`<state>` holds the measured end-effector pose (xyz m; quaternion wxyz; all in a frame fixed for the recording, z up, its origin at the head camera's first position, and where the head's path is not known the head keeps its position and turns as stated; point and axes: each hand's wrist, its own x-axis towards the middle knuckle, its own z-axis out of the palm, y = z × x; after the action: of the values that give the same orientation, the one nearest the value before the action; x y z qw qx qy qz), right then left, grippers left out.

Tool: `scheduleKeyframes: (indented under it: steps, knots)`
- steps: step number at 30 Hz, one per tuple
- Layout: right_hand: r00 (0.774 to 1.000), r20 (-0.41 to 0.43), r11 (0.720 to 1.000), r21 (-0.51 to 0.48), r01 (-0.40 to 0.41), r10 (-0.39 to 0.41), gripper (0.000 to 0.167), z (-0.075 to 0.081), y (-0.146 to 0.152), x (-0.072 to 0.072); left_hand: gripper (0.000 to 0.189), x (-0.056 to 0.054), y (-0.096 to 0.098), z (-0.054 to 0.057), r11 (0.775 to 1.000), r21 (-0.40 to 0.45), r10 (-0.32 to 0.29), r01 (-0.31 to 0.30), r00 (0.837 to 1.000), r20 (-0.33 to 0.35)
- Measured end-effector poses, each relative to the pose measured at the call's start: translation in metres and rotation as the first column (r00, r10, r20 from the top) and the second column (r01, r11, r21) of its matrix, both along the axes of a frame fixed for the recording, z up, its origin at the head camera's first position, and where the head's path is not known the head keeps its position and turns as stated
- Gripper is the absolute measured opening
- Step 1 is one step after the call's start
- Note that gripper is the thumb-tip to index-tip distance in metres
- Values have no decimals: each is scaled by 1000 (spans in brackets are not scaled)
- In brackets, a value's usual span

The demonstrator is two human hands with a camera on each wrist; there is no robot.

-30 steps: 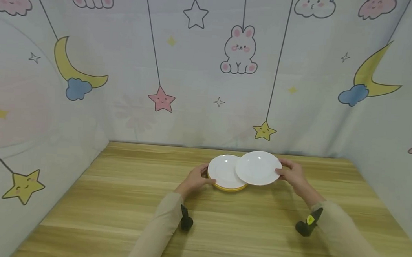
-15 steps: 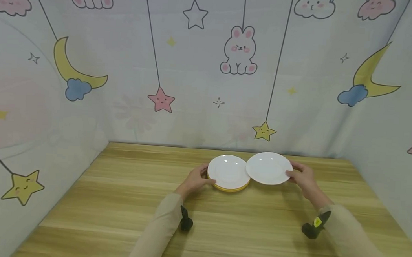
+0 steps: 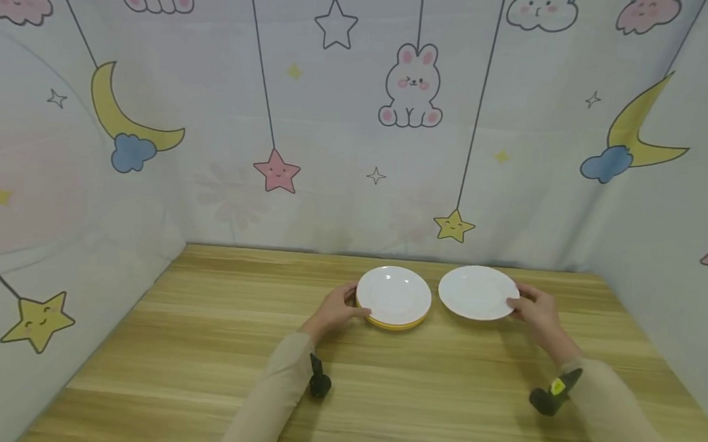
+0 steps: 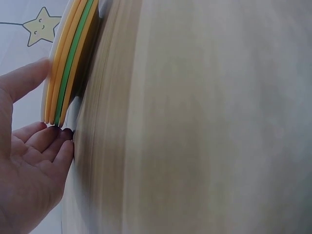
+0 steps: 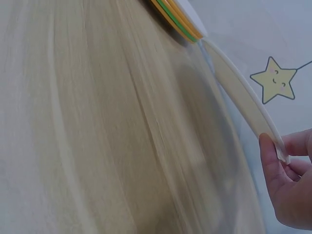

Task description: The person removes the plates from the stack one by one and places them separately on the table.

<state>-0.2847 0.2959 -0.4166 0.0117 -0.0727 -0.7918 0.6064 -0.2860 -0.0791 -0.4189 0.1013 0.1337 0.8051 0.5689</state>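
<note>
A stack of plates (image 3: 393,295) sits towards the back of the table, white on top. In the left wrist view, the stack's edge (image 4: 71,58) shows orange and green rims under the white one. My left hand (image 3: 334,310) grips its left side, thumb on the top rim and fingertips against the edge. Just right of the stack, a single white plate (image 3: 476,293) is raised over the table. My right hand (image 3: 538,315) pinches that plate by its right rim. The right wrist view shows the plate edge-on, between the thumb and fingers (image 5: 270,161).
The wood-grain table (image 3: 404,400) reaches back to a printed cloth wall (image 3: 330,213) with stars, moons and rabbits. Similar cloth stands along the left and right sides. Each wrist carries a small black device (image 3: 320,381).
My right hand has moved to the right with the white plate, from overlapping the stack to beside it with a gap. The left hand and the stack have stayed in place.
</note>
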Motion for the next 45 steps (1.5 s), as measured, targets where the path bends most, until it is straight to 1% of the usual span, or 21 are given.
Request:
scheduleKeyframes:
  steps: [3, 6, 9, 14, 18, 22, 24, 27, 30, 32, 37, 40, 45]
  knots:
    - [1000, 4, 1000, -6, 13, -13, 55, -4, 4, -1, 67, 0, 0, 1, 1000, 3, -2, 2, 1000, 3]
    - [1000, 10, 1000, -17, 21, -20, 56, -8, 6, -2, 68, -2, -1, -2, 1000, 9, -5, 5, 1000, -2]
    - [1000, 7, 1000, -9, 26, -26, 57, -12, 7, -2, 70, -10, -1, -11, 1000, 18, 1, -1, 1000, -4]
    - [999, -9, 999, 11, 39, -39, 54, -19, 8, -2, 72, -24, -2, -31, 1000, -18, 23, -23, 1000, -17]
    - [999, 8, 998, 32, 53, -53, 55, -23, 8, -2, 73, -26, -1, -37, 999, -35, 33, -33, 999, -20]
    - [998, 19, 997, 48, 57, -58, 56, -24, 8, -1, 74, -27, -1, -37, 998, -48, 36, -37, 999, -17]
    - [998, 19, 997, 53, 59, -60, 57, -24, 8, 0, 74, -26, -2, -36, 998, -45, 32, -33, 999, -17]
    - [998, 15, 995, 76, 66, -67, 56, -26, 8, 0, 74, -20, -2, -26, 999, -24, 22, -22, 1000, 0]
    - [997, 11, 989, 128, 71, -73, 55, -29, 9, 0, 72, -12, -1, -14, 1000, -9, 16, -16, 1000, 17]
    - [997, 5, 985, 155, 75, -77, 54, -31, 10, 0, 70, -14, -1, -17, 1000, -24, 10, -11, 1000, -5]
    - [997, -4, 973, 217, 72, -73, 53, -32, 13, 1, 72, -27, -1, -38, 998, -42, 34, -35, 999, -26]
    - [998, 2, 968, 243, 66, -69, 54, -32, 14, 1, 73, -27, 0, -38, 998, -35, 51, -51, 999, -2]
    - [998, -12, 966, 252, 64, -63, 55, -35, 14, 1, 74, -28, 0, -39, 998, -29, 49, -49, 999, -1]
